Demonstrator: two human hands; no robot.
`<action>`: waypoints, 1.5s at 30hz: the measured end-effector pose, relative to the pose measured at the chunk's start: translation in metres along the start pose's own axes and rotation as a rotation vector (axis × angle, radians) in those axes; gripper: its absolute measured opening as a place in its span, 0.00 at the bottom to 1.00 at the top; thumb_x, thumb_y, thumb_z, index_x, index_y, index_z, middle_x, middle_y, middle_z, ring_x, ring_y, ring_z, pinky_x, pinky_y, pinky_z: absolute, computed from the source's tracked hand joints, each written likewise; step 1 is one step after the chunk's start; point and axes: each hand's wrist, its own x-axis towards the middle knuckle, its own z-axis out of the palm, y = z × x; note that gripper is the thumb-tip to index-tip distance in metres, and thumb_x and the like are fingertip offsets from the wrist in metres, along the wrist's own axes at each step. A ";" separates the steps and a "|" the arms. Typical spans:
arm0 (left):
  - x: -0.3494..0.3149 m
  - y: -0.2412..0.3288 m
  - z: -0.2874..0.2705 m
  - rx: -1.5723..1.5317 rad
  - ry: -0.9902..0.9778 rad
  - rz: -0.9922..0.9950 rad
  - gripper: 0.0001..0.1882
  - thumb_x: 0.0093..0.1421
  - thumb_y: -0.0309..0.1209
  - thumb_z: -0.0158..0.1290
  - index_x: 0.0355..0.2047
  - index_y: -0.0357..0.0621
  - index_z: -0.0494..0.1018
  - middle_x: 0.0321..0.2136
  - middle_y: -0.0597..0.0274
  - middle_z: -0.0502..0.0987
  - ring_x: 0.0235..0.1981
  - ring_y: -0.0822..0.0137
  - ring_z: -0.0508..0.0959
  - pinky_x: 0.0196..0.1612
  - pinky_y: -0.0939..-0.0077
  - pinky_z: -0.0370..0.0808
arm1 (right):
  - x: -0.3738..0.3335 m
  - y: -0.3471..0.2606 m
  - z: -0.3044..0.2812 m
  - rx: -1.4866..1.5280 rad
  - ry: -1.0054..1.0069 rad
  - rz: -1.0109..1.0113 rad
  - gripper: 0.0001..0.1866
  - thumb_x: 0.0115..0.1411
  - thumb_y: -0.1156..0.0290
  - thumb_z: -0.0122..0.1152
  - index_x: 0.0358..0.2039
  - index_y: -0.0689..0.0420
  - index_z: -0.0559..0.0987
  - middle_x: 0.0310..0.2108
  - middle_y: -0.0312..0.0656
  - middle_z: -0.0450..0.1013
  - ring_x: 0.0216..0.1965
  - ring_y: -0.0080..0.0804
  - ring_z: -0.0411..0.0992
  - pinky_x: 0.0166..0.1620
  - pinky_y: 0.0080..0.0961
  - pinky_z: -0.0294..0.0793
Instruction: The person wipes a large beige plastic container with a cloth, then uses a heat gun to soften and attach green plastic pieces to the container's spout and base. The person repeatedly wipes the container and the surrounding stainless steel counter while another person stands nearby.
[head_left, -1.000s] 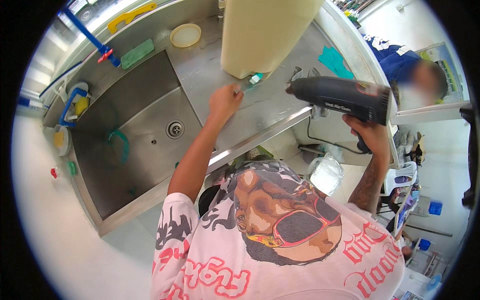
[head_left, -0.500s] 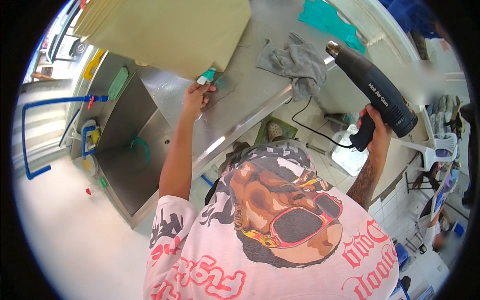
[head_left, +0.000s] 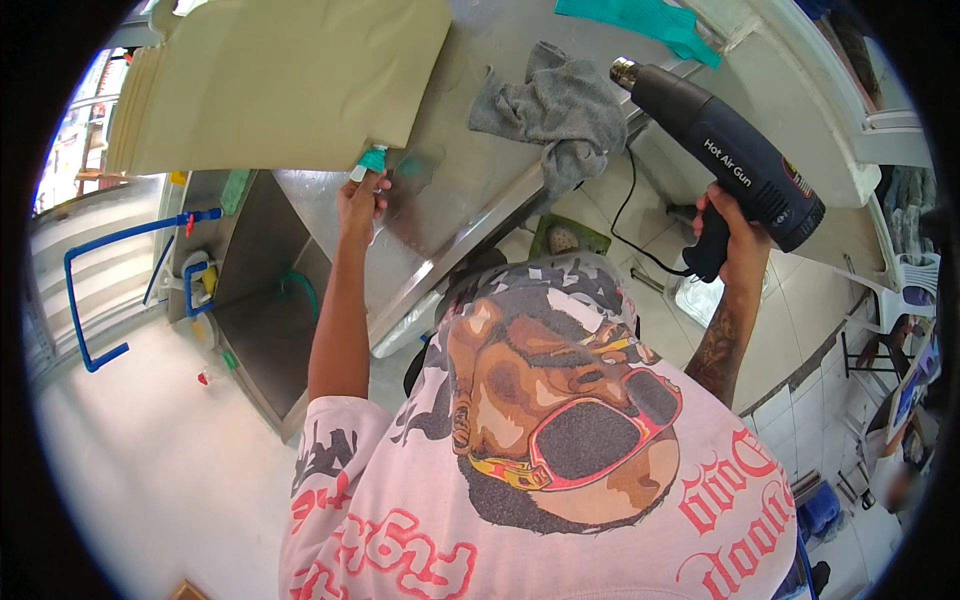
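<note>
Heat gun (head_left: pixel 708 150) held by its handle in right grip (head_left: pixel 743 240); left grip (head_left: pixel 358 205) pinches teal spigot (head_left: pixel 373 158) on beige container (head_left: pixel 280 90).

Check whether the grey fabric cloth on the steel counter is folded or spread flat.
Neither: the grey fabric cloth lies crumpled, with uneven ridges, one end draped over the edge of the steel counter.

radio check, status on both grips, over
Left grip at teal spout on cream container. Right grip holding black heat gun. Grey cloth over counter edge, between them.
</note>
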 end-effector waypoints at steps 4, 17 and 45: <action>0.006 -0.006 0.001 -0.042 0.076 0.014 0.09 0.62 0.34 0.58 0.34 0.41 0.79 0.22 0.66 0.77 0.14 0.79 0.70 0.14 0.84 0.61 | 0.002 -0.004 0.003 0.010 -0.028 -0.057 0.10 0.57 0.69 0.69 0.35 0.60 0.81 0.25 0.39 0.77 0.21 0.23 0.73 0.25 0.21 0.72; -0.059 0.022 -0.027 -0.090 0.055 0.222 0.15 0.66 0.36 0.50 0.43 0.38 0.79 0.31 0.58 0.80 0.20 0.72 0.77 0.20 0.81 0.72 | -0.005 -0.019 0.023 -0.002 -0.153 -0.115 0.10 0.57 0.70 0.69 0.36 0.61 0.81 0.25 0.39 0.76 0.20 0.25 0.72 0.25 0.22 0.72; -0.034 -0.006 0.005 -0.480 0.113 0.028 0.09 0.61 0.22 0.56 0.42 0.34 0.78 0.34 0.56 0.82 0.29 0.70 0.80 0.32 0.78 0.81 | -0.039 0.019 0.151 -0.461 -0.628 -0.724 0.27 0.43 0.67 0.79 0.44 0.61 0.80 0.39 0.47 0.79 0.38 0.46 0.78 0.44 0.36 0.77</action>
